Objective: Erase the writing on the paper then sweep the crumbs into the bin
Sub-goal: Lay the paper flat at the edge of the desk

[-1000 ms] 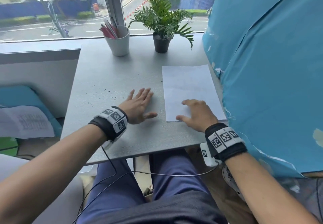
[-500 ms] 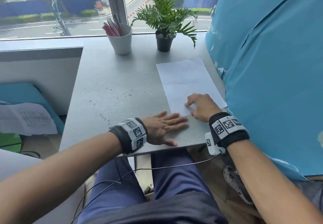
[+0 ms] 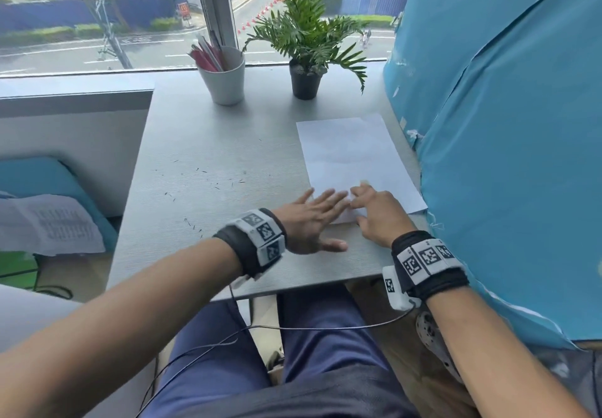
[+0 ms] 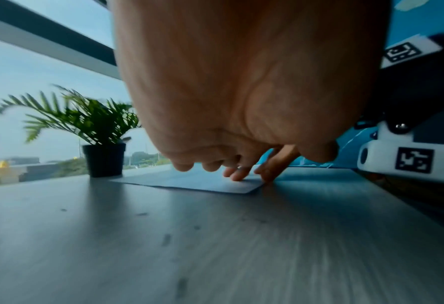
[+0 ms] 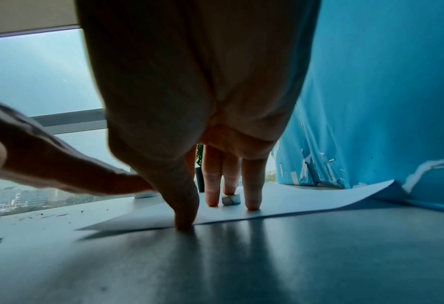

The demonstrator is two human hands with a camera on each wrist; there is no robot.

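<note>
A blank-looking white paper (image 3: 348, 153) lies at the right of the grey table (image 3: 202, 131), its near right corner curled up against the blue sheet. My left hand (image 3: 325, 222) lies flat with straight fingers on the paper's near left corner. My right hand (image 3: 371, 209) stands beside it, fingertips (image 5: 251, 203) on the paper (image 5: 293, 202) and thumb at the sheet's near edge. A small white eraser (image 5: 231, 200) sits under one right fingertip. Dark crumbs (image 3: 202, 175) are scattered left of the paper. No bin shows.
A white cup of pens (image 3: 224, 82) and a potted plant (image 3: 304, 83) stand at the back by the window. A blue sheet (image 3: 488, 157) walls off the right side. The table's near edge (image 3: 293, 282) is just behind my wrists. Printed paper (image 3: 49, 225) lies lower left.
My left hand slid right from the middle of the table onto the paper's near left corner. My right hand stayed on the paper, which turned slightly.
</note>
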